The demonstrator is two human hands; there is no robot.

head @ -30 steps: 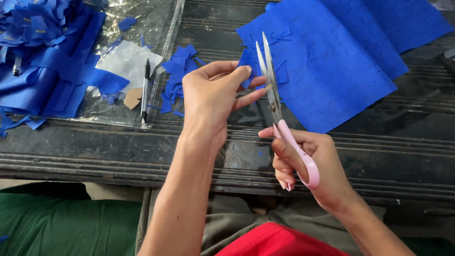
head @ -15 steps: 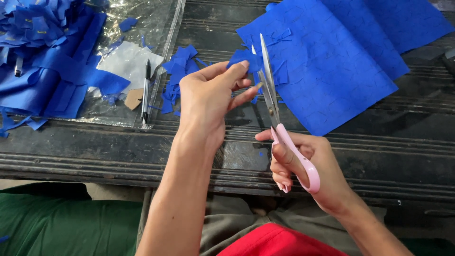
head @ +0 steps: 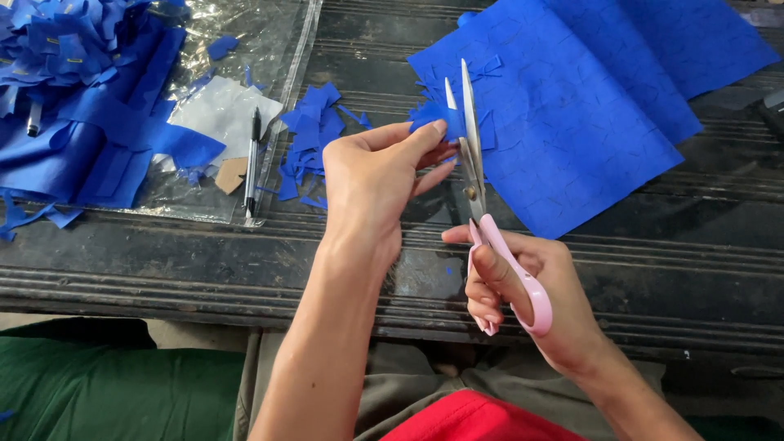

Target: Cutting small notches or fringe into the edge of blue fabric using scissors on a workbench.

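My left hand (head: 371,184) pinches a small blue fabric piece (head: 437,118) between thumb and fingers, held above the dark table. My right hand (head: 531,290) grips pink-handled scissors (head: 482,188) with the blades pointing away from me and slightly apart. The blades meet the right edge of the small blue piece. Behind them lies a large blue fabric sheet (head: 588,106) marked with many small cut shapes.
A pile of cut blue pieces (head: 310,135) lies left of my left hand. A black pen (head: 253,159) rests on a clear plastic sheet (head: 245,49). A heap of blue fabric scraps (head: 73,90) fills the far left. The dark grooved table (head: 204,261) runs across the view.
The scissor blades have stayed at the small blue piece while both hands shifted slightly; the left fingers have turned the piece a little against the blades.
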